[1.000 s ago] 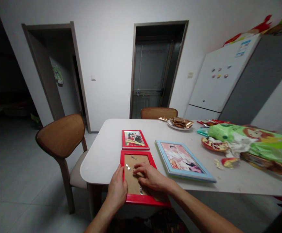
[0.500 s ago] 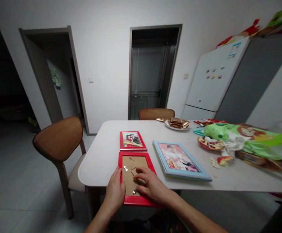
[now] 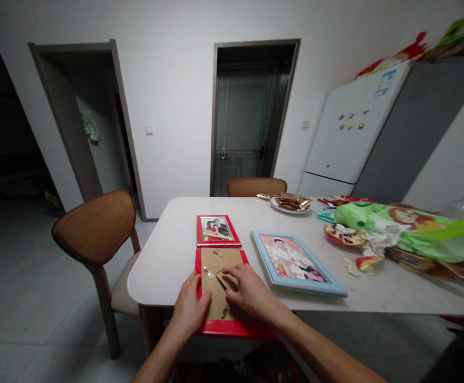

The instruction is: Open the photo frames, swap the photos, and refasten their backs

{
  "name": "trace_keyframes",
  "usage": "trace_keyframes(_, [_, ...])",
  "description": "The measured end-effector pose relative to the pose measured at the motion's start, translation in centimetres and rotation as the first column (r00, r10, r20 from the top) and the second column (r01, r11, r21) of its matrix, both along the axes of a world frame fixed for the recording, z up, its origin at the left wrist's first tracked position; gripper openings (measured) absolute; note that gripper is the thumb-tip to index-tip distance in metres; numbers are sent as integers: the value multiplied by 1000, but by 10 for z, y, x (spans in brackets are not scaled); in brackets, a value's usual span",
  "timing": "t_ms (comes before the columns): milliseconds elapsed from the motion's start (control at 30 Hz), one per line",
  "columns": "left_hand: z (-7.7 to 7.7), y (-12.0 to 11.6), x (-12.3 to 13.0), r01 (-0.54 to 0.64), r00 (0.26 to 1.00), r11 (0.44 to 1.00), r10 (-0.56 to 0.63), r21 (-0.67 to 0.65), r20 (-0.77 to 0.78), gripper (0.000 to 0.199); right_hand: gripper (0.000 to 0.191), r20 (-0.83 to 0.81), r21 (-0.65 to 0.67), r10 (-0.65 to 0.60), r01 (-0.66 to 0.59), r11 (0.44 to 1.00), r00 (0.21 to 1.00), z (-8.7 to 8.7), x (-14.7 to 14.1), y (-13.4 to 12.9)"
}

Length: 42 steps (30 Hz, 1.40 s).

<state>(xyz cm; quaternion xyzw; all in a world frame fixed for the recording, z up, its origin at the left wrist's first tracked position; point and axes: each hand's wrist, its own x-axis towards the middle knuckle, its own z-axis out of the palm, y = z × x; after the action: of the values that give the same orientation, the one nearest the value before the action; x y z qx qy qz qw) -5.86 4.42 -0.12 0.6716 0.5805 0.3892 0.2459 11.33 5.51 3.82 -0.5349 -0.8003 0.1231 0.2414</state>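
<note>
A red frame (image 3: pixel 235 328) lies face down at the table's front edge, its brown backing board (image 3: pixel 212 292) showing metal clips and a cut flap. The board sits slightly raised over the frame's top edge. My left hand (image 3: pixel 190 308) grips the left side of frame and board, thumb on the board. With fingers bent, my right hand (image 3: pixel 246 290) pinches the flap near the board's middle. Behind it lies a red-framed photo (image 3: pixel 217 229), face up. To the right is a light blue framed photo (image 3: pixel 296 260).
On the white table (image 3: pixel 160 255) are a plate of wrapped snacks (image 3: pixel 291 203), a green bag (image 3: pixel 427 229), pomegranate pieces (image 3: pixel 346 235) and crumpled tissue. One wooden chair (image 3: pixel 96 229) stands left, another (image 3: pixel 256 186) behind. A fridge (image 3: pixel 347 133) is at the back right.
The backing board has lifted and moved up over the frame's top edge. The right fingers have closed on the flap, which now stands up more.
</note>
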Motion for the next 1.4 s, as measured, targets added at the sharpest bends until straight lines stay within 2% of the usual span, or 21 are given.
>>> trace_keyframes(67, [6, 3, 0, -19, 994, 1000, 19, 3, 103, 35, 41, -5, 16, -5, 5, 1000, 1000, 8, -3, -1])
trace_keyframes(133, [11, 6, 1, -14, 958, 1000, 19, -20, 287, 36, 41, -18, 31, -12, 13, 999, 1000, 16, -9, -4])
trace_keyframes(200, [16, 9, -1, 58, 870, 996, -14, -75, 494, 39, 40, -42, 58, -2, 4, 998, 999, 23, -16, -7])
trace_keyframes(267, [21, 10, -6, 124, 774, 984, -13, -130, 633, 41, 38, -83, 88, 39, -31, 996, 996, 28, -23, -8])
trace_keyframes(333, [24, 12, -18, 100, 735, 980, 45, -174, 676, 41, 35, -116, 102, 55, -43, 994, 992, 29, -23, -7])
trace_keyframes(400, [26, 15, -37, 35, 729, 975, 125, -219, 673, 41, 34, -118, 112, 27, -13, 994, 993, 26, -16, -4])
trace_keyframes(500, [21, 19, -72, -54, 756, 957, 226, -286, 615, 37, 36, -32, 82, -83, 86, 993, 996, 15, 4, 3])
trace_keyframes(600, [14, 24, -100, -96, 821, 944, 253, -315, 511, 28, 36, 119, -3, -189, 191, 982, 975, 0, 24, 7])
trace_keyframes(700, [8, 29, -115, -126, 860, 935, 270, -333, 434, 25, 35, 217, -51, -222, 239, 970, 951, -12, 33, 8])
trace_keyframes(800, [7, 34, -120, -192, 900, 923, 301, -333, 314, 27, 38, 242, -78, -226, 251, 965, 944, -18, 33, 10])
trace_keyframes(1000, [7, 32, -120, -334, 939, 923, 344, -191, 15, 48, 44, 152, -75, -275, 288, 955, 950, -20, 34, 16])
trace_keyframes(1067, [7, 30, -117, -348, 937, 929, 342, -125, -70, 50, 51, 51, -85, -302, 306, 948, 952, -20, 36, 17])
trace_keyframes(1133, [9, 28, -110, -343, 925, 939, 332, -28, -184, 48, 58, -124, -147, -328, 309, 940, 937, -18, 38, 17])
trace_keyframes(1200, [13, 24, -96, -297, 914, 952, 305, 72, -267, 45, 64, -379, -311, -350, 238, 920, 857, -13, 37, 14])
trace_keyframes(1267, [19, 17, -74, -214, 937, 969, 238, 121, -255, 43, 69, -618, -484, -399, 73, 872, 678, -5, 34, 10])
trace_keyframes(1333, [25, 4, -45, -111, 971, 985, 136, 131, -195, 43, 75, -747, -557, -454, -86, 826, 485, 4, 31, 5])
trace_keyframes(1400, [31, -11, -12, 26, 990, 987, -3, 160, -142, 44, 79, -802, -554, -470, -165, 816, 368, 14, 28, 1])
